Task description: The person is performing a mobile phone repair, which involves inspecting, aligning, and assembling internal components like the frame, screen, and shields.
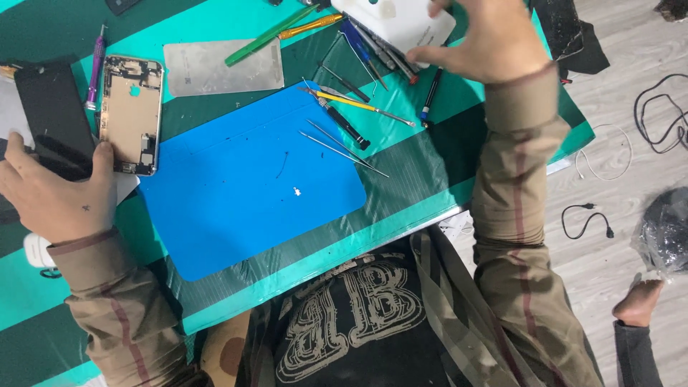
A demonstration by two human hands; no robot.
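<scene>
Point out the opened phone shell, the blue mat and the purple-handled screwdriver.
opened phone shell [130,115], head view, on its gold inner frame.
blue mat [244,193], head view, on its bare middle.
purple-handled screwdriver [95,68], head view, on the purple handle.

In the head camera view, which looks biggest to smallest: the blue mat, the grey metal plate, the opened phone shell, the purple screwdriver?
1. Blue mat, by far the largest.
2. Grey metal plate.
3. Opened phone shell, close to the plate in size, so that order is unsure.
4. Purple screwdriver, smallest.
</scene>
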